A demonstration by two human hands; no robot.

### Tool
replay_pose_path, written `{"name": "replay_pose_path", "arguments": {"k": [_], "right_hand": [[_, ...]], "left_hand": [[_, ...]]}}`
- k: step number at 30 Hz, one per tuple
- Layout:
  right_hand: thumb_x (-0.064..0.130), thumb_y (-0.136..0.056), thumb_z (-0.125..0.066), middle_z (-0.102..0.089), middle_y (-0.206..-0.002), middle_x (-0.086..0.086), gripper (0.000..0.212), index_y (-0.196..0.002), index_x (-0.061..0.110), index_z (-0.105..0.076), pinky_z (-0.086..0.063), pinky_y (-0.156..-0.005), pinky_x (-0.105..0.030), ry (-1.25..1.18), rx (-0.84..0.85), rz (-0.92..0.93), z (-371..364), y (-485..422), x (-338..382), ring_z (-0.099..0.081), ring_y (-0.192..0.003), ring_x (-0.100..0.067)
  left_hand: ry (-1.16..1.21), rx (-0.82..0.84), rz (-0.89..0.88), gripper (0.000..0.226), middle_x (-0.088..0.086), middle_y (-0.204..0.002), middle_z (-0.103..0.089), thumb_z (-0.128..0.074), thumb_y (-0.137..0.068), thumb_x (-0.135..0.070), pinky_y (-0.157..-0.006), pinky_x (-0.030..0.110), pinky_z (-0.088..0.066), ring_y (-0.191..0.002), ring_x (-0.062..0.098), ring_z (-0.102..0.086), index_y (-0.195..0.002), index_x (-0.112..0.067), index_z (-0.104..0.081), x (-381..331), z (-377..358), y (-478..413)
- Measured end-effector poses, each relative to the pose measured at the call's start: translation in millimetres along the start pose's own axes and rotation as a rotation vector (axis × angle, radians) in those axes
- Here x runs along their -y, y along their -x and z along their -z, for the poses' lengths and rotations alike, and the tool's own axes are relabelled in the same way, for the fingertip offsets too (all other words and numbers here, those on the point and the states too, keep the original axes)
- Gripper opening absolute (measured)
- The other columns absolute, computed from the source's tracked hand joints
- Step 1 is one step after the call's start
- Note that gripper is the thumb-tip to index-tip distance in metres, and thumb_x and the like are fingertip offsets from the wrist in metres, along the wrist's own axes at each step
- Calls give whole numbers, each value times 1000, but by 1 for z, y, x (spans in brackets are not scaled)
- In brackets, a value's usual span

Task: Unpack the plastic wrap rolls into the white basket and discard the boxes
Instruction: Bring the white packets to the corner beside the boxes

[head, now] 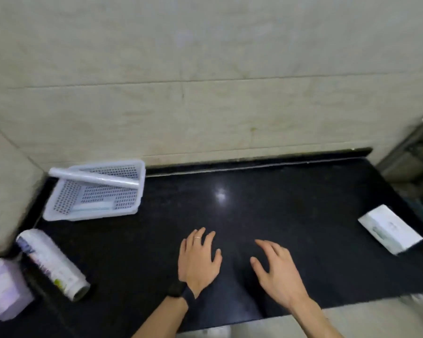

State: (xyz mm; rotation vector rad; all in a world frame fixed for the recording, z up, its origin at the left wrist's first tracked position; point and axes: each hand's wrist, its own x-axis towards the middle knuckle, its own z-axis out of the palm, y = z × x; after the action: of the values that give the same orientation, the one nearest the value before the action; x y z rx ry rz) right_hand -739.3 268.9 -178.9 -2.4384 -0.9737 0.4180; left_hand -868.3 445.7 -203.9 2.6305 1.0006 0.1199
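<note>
Here both hands, left hand [199, 261] and right hand [276, 272], hover spread, empty.

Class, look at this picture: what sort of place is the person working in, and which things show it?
Probably a home kitchen. A polished black stone countertop runs along a beige tiled wall, and on it sit a white perforated basket holding a plastic wrap roll, plus another roll.

I take this for a home kitchen: polished black stone surface [266, 215] against beige tiled wall [205, 81].
</note>
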Motion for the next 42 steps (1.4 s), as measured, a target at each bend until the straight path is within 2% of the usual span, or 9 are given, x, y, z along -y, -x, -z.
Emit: {"name": "replay_pose_path", "arguments": {"k": [4, 8, 14, 18, 24, 30, 36, 39, 42], "right_hand": [[39, -96, -59, -53, -141, 5, 47, -140, 24, -53, -36, -109, -30, -21, -155, -216, 60, 44, -100, -43, -132, -22], [39, -96, -58, -54, -140, 6, 45, -139, 25, -54, -36, -109, -31, -67, -264, -384, 103, 85, -169, -43, -131, -21], [38, -95, -59, -57, -137, 6, 45, -138, 24, -56, -41, -109, -34, -74, -347, -492, 135, 97, -231, -49, -128, -19], [40, -97, -55, -53, -140, 6, 47, -141, 25, -53, -39, -111, -33, -73, -338, -513, 152, 84, -258, -45, -131, -19], [43, -97, -52, -48, -147, 4, 54, -147, 24, -46, -37, -112, -32, 11, -216, -556, 185, 42, -304, -37, -136, -22], [45, -97, -51, -44, -150, 2, 56, -147, 22, -44, -38, -111, -35, 56, -130, -553, 210, -18, -354, -34, -138, -25], [51, -96, -47, -36, -157, -1, 56, -146, 27, -45, -38, -113, -42, 135, -76, -415, 205, -83, -399, -30, -141, -28], [60, -91, -42, -35, -158, -3, 59, -144, 34, -45, -38, -112, -49, 187, -26, -322, 192, -107, -414, -31, -141, -32], [63, -90, -46, -37, -156, -4, 59, -143, 38, -43, -44, -103, -51, 156, -4, -280, 184, -116, -427, -43, -132, -34]], "left_hand": [[-14, 115, -231, 53, -3, -150, -44, -40, -94, -49, -115, 38, -28, -140, 19, -36, -144, -30, -44, -125, -32, -2], [-7, 171, -427, 52, -4, -147, -46, -42, -95, -48, -114, 37, -30, -137, 18, -39, -142, -30, -46, -218, -51, 2], [-56, 235, -559, 50, -6, -148, -43, -41, -96, -48, -116, 36, -27, -140, 16, -34, -144, -32, -43, -293, -74, -18], [-80, 269, -607, 49, -4, -147, -47, -45, -95, -46, -114, 37, -29, -138, 18, -39, -142, -31, -47, -321, -98, -39], [-67, 322, -561, 47, -1, -144, -51, -48, -93, -44, -110, 40, -35, -134, 22, -43, -138, -30, -51, -365, -140, -82], [-75, 391, -435, 52, 0, -153, -38, -43, -96, -46, -115, 40, -26, -143, 24, -30, -145, -31, -41, -388, -174, -118], [-134, 484, -270, 60, 2, -164, -14, -36, -97, -49, -118, 56, -15, -151, 28, -8, -153, -35, -23, -384, -222, -126], [-153, 449, -236, 61, 0, -164, -14, -33, -95, -51, -114, 62, -21, -151, 27, -11, -154, -36, -23, -376, -240, -116], [-217, 416, -230, 62, 1, -164, -13, -34, -96, -50, -112, 64, -26, -150, 27, -14, -154, -34, -23, -375, -251, -109]]}}
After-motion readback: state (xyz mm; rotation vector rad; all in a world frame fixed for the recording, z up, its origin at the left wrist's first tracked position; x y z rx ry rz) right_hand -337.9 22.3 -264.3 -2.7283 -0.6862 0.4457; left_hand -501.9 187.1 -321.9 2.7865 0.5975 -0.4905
